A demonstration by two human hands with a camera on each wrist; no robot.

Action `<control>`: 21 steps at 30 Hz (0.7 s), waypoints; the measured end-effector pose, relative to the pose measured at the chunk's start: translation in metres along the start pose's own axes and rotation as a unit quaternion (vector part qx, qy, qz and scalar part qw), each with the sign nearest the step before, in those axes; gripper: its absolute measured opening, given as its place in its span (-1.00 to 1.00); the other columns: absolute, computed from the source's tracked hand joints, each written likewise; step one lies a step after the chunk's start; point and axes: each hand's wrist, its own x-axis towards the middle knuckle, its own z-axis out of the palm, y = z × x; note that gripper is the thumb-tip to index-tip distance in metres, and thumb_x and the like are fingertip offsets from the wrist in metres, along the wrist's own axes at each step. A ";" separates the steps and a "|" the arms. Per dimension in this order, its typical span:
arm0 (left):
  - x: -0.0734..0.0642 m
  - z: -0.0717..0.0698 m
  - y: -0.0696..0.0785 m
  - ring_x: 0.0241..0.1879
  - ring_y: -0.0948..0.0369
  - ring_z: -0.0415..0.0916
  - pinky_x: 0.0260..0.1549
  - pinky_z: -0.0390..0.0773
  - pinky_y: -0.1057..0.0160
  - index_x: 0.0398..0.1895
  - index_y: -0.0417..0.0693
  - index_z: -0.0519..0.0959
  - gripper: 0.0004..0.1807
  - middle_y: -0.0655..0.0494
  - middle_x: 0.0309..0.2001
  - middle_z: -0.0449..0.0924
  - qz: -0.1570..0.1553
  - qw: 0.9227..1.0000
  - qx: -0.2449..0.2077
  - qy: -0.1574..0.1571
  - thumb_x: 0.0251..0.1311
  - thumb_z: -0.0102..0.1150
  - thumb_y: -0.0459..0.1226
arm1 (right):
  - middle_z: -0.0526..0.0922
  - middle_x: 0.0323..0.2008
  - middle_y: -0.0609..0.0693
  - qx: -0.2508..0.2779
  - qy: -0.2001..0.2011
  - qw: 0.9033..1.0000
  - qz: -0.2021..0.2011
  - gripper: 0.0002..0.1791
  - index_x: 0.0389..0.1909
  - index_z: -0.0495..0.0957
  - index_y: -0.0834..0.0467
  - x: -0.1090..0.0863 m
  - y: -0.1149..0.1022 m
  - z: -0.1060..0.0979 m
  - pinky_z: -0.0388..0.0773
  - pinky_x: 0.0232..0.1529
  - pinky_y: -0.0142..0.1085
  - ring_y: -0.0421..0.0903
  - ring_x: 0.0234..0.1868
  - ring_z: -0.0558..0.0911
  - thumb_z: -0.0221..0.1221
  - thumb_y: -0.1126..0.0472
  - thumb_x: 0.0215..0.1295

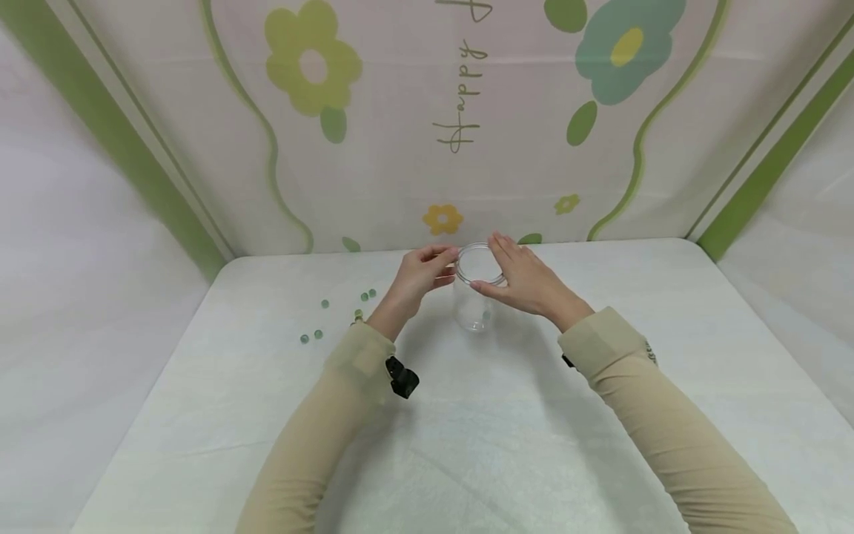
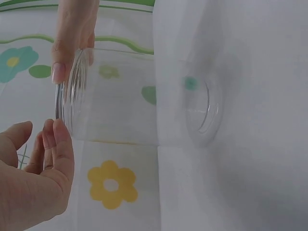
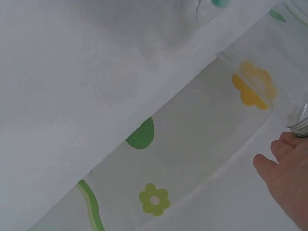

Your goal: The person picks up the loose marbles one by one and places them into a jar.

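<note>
A clear, straight-sided jar (image 1: 465,305) stands upright on the white table. One teal-green marble (image 2: 191,83) shows low inside it. My right hand (image 1: 530,282) holds the jar's round top from the right, with thumb and fingers spread across its edge. Left of the same top is my left hand (image 1: 420,276); its fingertips (image 2: 59,130) touch the edge while the thumb stays apart. Whether the ringed top (image 1: 460,276) is a bare rim or a clear lid, I cannot tell. In the right wrist view only a part of the top shows, beside the right fingers.
Several green glass marbles (image 1: 318,334) lie scattered on the white table (image 1: 480,437), left of the jar and near my left wrist. Behind the table's far edge hangs a flower-printed cloth (image 1: 380,163). White cloth sides (image 1: 73,222) stand at left and right.
</note>
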 end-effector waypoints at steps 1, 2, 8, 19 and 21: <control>0.000 -0.001 0.000 -0.17 0.25 0.53 0.00 0.65 0.32 0.16 -0.14 0.48 -0.59 -0.07 0.10 0.53 -0.001 1.000 0.000 0.003 0.34 0.08 -0.13 | -0.22 0.54 0.15 0.000 0.000 1.000 0.000 0.05 0.50 -0.25 0.24 0.000 0.000 0.000 -0.21 0.56 0.06 0.10 0.55 -0.17 -0.04 -0.35 0.30; 0.001 -0.002 0.000 -0.14 0.24 0.53 0.02 0.64 0.30 0.16 -0.13 0.48 -0.60 -0.06 0.10 0.54 -0.003 1.000 0.001 0.007 0.34 0.08 -0.13 | -0.22 0.54 0.15 -0.001 0.000 1.000 0.001 0.05 0.50 -0.24 0.24 0.000 0.000 0.000 -0.21 0.56 0.05 0.10 0.55 -0.17 -0.04 -0.35 0.30; 0.001 -0.014 -0.002 -0.09 0.21 0.53 0.09 0.61 0.27 0.17 -0.11 0.47 -0.61 -0.04 0.12 0.53 -0.014 1.000 -0.008 0.022 0.35 0.08 -0.14 | -0.21 0.54 0.15 -0.006 0.000 1.000 -0.001 0.04 0.50 -0.24 0.24 0.000 0.000 -0.001 -0.18 0.56 0.05 0.11 0.55 -0.16 -0.03 -0.34 0.30; 0.004 -0.048 -0.009 0.06 0.15 0.49 0.09 0.59 0.32 0.28 -0.08 0.39 -0.54 -0.05 0.23 0.46 -0.037 0.998 -0.014 0.040 0.38 0.03 -0.13 | -0.20 0.54 0.16 -0.011 0.003 1.000 -0.007 0.03 0.50 -0.23 0.25 -0.001 -0.001 0.000 -0.17 0.56 0.02 0.11 0.55 -0.15 -0.04 -0.32 0.31; 0.004 -0.057 -0.012 0.15 0.10 0.46 0.11 0.57 0.32 0.31 -0.08 0.36 -0.52 -0.04 0.24 0.44 -0.043 0.998 -0.014 0.042 0.39 0.01 -0.13 | -0.21 0.54 0.16 -0.011 0.003 1.000 -0.008 0.03 0.50 -0.23 0.25 -0.001 -0.001 0.001 -0.17 0.56 0.01 0.11 0.55 -0.16 -0.04 -0.32 0.31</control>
